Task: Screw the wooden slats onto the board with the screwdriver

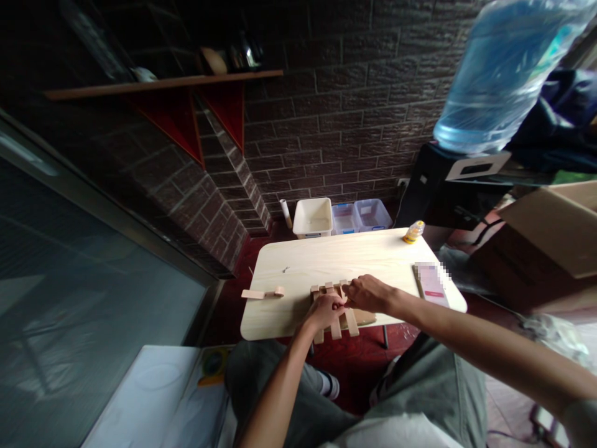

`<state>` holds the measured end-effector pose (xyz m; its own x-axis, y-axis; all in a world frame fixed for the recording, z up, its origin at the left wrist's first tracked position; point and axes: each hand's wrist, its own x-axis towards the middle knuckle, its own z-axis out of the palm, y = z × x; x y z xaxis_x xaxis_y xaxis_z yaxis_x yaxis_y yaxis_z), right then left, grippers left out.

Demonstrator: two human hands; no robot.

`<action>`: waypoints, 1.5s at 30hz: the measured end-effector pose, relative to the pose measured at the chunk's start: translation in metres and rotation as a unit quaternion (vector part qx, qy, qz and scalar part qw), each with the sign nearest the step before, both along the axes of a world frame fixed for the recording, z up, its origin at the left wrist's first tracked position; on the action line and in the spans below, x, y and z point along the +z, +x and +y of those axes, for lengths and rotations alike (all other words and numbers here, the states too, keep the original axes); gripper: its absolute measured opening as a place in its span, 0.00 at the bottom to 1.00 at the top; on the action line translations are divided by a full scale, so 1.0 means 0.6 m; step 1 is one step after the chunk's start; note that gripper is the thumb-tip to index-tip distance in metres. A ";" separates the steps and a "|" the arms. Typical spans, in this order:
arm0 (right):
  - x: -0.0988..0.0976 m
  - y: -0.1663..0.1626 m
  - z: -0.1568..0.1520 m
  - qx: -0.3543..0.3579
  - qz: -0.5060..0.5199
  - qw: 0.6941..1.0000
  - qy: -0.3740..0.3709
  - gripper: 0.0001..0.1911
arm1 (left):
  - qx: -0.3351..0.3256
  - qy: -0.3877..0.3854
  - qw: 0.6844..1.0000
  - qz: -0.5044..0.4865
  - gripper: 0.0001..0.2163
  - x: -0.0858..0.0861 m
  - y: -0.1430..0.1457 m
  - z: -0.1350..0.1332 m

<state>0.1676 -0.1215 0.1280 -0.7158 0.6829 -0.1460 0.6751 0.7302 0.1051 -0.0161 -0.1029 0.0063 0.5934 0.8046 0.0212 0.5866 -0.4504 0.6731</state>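
My left hand (325,310) and my right hand (368,294) are close together over several tan, wooden-looking slats (352,323) near the front edge of the small table. The slats lie side by side, and their near ends stick out past that edge. Both hands have their fingers curled in a pinch, and whatever is between them is hidden or too small to name. Under the slats, a flat brown piece (366,317) shows to the right. To the left lies a similar tan strip (253,294) with a rounded piece (278,292) at its end.
On the light tabletop (326,255) are a small metal item (286,269), a yellow-based clear bottle (413,232) and a phone (431,284). Plastic bins (313,218) stand behind the table. A water dispenser (433,186) and a cardboard box (545,242) are at the right.
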 end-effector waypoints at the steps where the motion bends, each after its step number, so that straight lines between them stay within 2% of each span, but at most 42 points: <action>1: -0.002 -0.001 0.001 -0.001 -0.002 1.000 0.004 0.18 | -0.003 0.001 1.000 0.000 0.09 0.000 0.000 0.001; 8: 0.001 -0.009 0.001 -0.049 0.013 0.999 -0.018 0.20 | -0.008 0.010 1.000 0.004 0.09 0.003 -0.003 0.002; 15: 0.012 0.003 -0.003 -0.009 0.046 0.998 -0.038 0.15 | -0.003 -0.021 1.000 0.009 0.07 0.018 0.000 -0.002; 22: 0.017 0.004 -0.003 -0.017 0.047 0.997 -0.057 0.14 | 0.000 -0.022 1.000 0.005 0.05 0.027 0.000 -0.007; 29: 0.008 0.006 -0.007 -0.010 0.056 0.997 -0.045 0.14 | 0.018 -0.028 0.999 0.015 0.04 0.029 0.004 -0.010; 35: -0.012 0.009 -0.006 0.000 0.061 0.998 -0.024 0.16 | 0.016 0.025 0.999 0.014 0.02 0.024 0.001 -0.014; 39: -0.014 0.012 -0.006 0.003 0.058 0.998 -0.014 0.15 | -0.016 0.081 0.997 -0.013 0.02 0.029 -0.007 -0.018; 45: -0.009 0.018 -0.006 -0.004 0.051 0.998 -0.024 0.16 | -0.032 0.091 0.995 -0.023 0.06 0.030 -0.012 -0.021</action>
<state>0.1781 -0.1252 0.1228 -0.7237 0.6820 -0.1050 0.6858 0.7278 0.0009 -0.0235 -0.1158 0.0245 0.6384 0.7454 0.1917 0.5233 -0.6030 0.6021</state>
